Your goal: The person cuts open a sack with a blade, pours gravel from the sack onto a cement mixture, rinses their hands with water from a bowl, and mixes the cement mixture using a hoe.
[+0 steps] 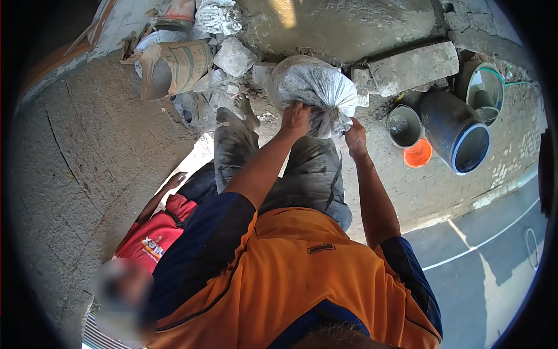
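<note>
Sack (305, 81) before the person (290, 262), bag (189, 65) to its left, block (415, 67) and barrel (447, 116) to its right

Rough grey-brown masonry (70, 151), lined with joints, fills the left. Worn brickwork (511, 139) spans the right, beside a smooth grey area (462, 291) crossed by a white line (504, 232). At the top, light (284, 13) gleams on wet ground (354, 32).

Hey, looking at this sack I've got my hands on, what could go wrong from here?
The sack could slip or tear, since the left hand and right hand grip it around its bunched neck. It might also roll toward the wet mud just beyond. And the bare foot near the rubble could get scraped.
</note>
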Motion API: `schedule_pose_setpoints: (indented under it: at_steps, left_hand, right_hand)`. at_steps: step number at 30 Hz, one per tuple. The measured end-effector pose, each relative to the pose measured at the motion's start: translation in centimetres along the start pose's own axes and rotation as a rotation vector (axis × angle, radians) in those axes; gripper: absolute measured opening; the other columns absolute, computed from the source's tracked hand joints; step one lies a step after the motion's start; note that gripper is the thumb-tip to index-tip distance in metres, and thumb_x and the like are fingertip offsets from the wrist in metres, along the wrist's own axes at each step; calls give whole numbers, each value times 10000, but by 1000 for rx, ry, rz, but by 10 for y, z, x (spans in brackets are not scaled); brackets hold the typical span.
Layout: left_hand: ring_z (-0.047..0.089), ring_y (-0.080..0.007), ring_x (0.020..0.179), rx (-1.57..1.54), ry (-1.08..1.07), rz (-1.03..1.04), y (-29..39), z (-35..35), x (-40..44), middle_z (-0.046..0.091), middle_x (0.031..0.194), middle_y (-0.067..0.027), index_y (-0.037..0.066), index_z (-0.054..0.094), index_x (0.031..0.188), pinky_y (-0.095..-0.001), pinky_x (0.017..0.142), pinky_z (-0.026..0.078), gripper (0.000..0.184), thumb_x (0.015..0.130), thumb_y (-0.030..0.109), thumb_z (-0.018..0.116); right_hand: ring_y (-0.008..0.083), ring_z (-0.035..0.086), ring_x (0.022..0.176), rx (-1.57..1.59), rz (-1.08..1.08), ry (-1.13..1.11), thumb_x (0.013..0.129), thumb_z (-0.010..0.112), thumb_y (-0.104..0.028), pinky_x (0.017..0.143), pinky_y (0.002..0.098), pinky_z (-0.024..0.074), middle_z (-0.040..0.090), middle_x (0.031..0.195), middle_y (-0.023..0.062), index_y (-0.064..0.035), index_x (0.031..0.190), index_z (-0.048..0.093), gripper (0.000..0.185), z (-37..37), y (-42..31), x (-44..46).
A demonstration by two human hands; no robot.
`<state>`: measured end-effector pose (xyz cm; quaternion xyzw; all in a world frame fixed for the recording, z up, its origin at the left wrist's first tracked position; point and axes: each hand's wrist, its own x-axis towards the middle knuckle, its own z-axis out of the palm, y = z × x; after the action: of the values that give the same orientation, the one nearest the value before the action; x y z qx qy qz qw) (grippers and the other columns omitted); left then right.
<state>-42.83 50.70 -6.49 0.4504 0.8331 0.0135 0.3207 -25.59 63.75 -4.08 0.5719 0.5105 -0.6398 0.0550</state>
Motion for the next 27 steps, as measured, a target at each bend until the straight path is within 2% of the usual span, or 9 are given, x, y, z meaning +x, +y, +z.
schedule_pose_setpoints:
  at_steps: [1, 8, 9, 12, 17, 19, 22, 24, 27]
  left_hand:
    - [593, -360, 1031, -50, 51, -27, 5, -4, -1, 597, 1111, -175, 96, 665, 1013, -460, 876, 492, 370, 713, 276, 785]
    - [602, -354, 996, -128, 65, -133, 16, -1, 5, 619, 1043, -158, 84, 666, 915, -442, 861, 499, 285, 716, 255, 777]
    - [606, -353, 961, -164, 84, -81, 14, 2, 5, 622, 1007, -149, 79, 664, 888, -433, 838, 505, 248, 720, 233, 762]
    - [620, -367, 872, -244, 147, 35, 3, -10, 9, 626, 903, -154, 69, 673, 834, -443, 764, 513, 103, 745, 117, 653]
    - [619, -396, 807, -608, 76, -155, -34, -16, 2, 640, 827, -184, 46, 589, 842, -466, 722, 487, 126, 806, 143, 660]
    - [621, -400, 815, -674, 1, -203, -49, -16, -1, 648, 850, -189, 52, 596, 872, -462, 718, 486, 135, 825, 161, 662]
    - [628, -395, 837, -694, -91, -168, -60, -15, 6, 652, 865, -199, 59, 608, 908, -460, 719, 483, 163, 853, 200, 667]
    - [642, -370, 838, -582, -275, -88, -61, -20, 8, 645, 855, -194, 37, 597, 900, -442, 718, 485, 193, 872, 216, 662]
    - [623, -372, 824, -564, -371, 63, -54, -49, 10, 634, 860, -185, 5, 587, 884, -422, 726, 476, 206, 889, 202, 646]
  right_hand:
    - [167, 579, 751, 92, 25, 12, 881, 461, -70, 719, 315, 466, 664, 893, 62, 16, 1202, 587, 355, 1, 8, 7]
    - [85, 524, 709, 490, 151, -118, 867, 548, -93, 630, 245, 408, 629, 848, 14, -6, 1084, 630, 247, 7, -38, 2]
    - [91, 536, 726, 379, -6, -163, 853, 574, -75, 661, 248, 415, 633, 854, 8, -1, 1052, 642, 223, 4, -41, -7]
    - [102, 571, 781, 471, 136, -149, 861, 599, -92, 725, 253, 439, 657, 892, 24, 5, 1042, 645, 211, -1, -43, -12]
    - [145, 584, 1051, 1075, 267, -145, 893, 560, -79, 920, 291, 421, 639, 1163, 94, -3, 1251, 555, 365, -22, -27, -12]
    - [176, 559, 1130, 526, 367, 45, 864, 546, -39, 943, 335, 433, 577, 1275, 129, -11, 1328, 481, 470, -17, 13, 6]
    - [279, 538, 1202, -280, 0, -48, 796, 651, -60, 1009, 382, 430, 572, 1273, 161, -7, 1374, 434, 619, 9, 33, 16]
    - [294, 524, 1225, -587, -372, -14, 750, 760, -185, 1030, 367, 418, 557, 1316, 159, -30, 1381, 440, 725, 37, 42, 24]
    - [280, 574, 1165, -759, -478, 34, 749, 755, -415, 981, 377, 452, 657, 1192, 92, -153, 1213, 637, 545, 60, 57, 41]
